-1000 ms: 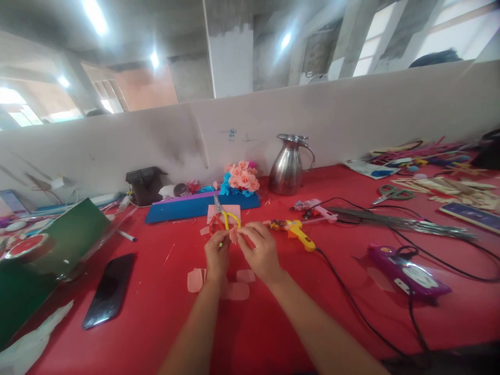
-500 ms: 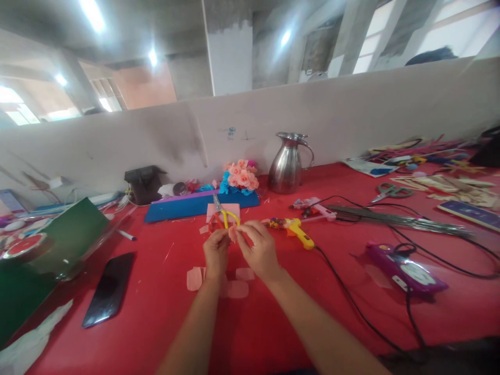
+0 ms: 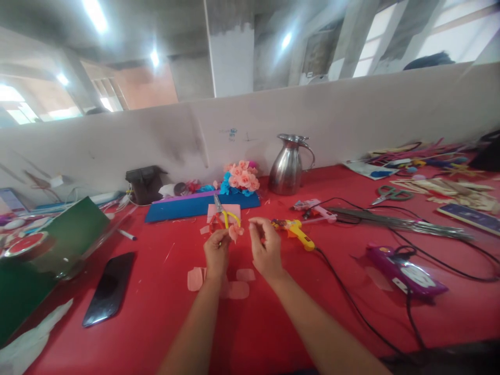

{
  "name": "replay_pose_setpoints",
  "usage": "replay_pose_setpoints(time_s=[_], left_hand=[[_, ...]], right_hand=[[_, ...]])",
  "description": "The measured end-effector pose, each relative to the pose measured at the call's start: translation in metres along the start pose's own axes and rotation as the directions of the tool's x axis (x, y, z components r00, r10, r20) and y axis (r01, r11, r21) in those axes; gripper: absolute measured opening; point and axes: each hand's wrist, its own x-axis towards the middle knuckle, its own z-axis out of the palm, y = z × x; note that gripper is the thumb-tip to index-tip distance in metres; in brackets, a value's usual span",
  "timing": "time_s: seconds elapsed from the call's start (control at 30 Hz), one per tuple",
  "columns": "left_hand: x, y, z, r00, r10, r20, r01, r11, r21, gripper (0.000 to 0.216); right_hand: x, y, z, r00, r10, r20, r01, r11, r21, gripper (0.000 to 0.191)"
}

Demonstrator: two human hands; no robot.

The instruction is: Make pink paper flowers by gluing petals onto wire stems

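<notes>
My left hand (image 3: 216, 252) pinches a small pink paper flower (image 3: 236, 231) between thumb and fingertips, held above the red table (image 3: 164, 323). My right hand (image 3: 265, 249) hovers just to the right of the flower with its fingers curled and nothing visible in them. Several pink paper petals (image 3: 195, 278) lie on the table under my wrists. Yellow-handled scissors (image 3: 222, 214) rest on a pink sheet just beyond my hands, and a yellow glue gun (image 3: 299, 233) lies to the right of them.
A steel jug (image 3: 289, 165) and a bunch of pink paper flowers (image 3: 242, 177) on a blue board (image 3: 195, 205) stand at the back. A black phone (image 3: 110, 289) and green card (image 3: 50, 250) lie left. Cables, a purple device (image 3: 406, 268), wires and green scissors (image 3: 390, 194) lie right.
My right hand has let go of the pink flower and drawn a little to the right. The left hand still holds the flower in place.
</notes>
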Motion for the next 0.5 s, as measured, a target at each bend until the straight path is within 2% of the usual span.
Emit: replay_pose_setpoints(time_s=[0.23, 0.5], left_hand=[[0.0008, -0.0027, -0.0008, 1.000, 0.013, 0.015, -0.013, 1.000, 0.003, 0.013], [0.0003, -0.0027, -0.0009, 0.999, 0.031, 0.029, -0.031, 1.000, -0.003, 0.012]], right_hand=[[-0.0005, -0.0028, -0.0001, 0.986, -0.110, 0.121, 0.115, 0.993, -0.031, 0.012], [-0.0010, -0.0018, 0.0042, 0.986, -0.123, 0.111, 0.131, 0.989, -0.065, 0.009]])
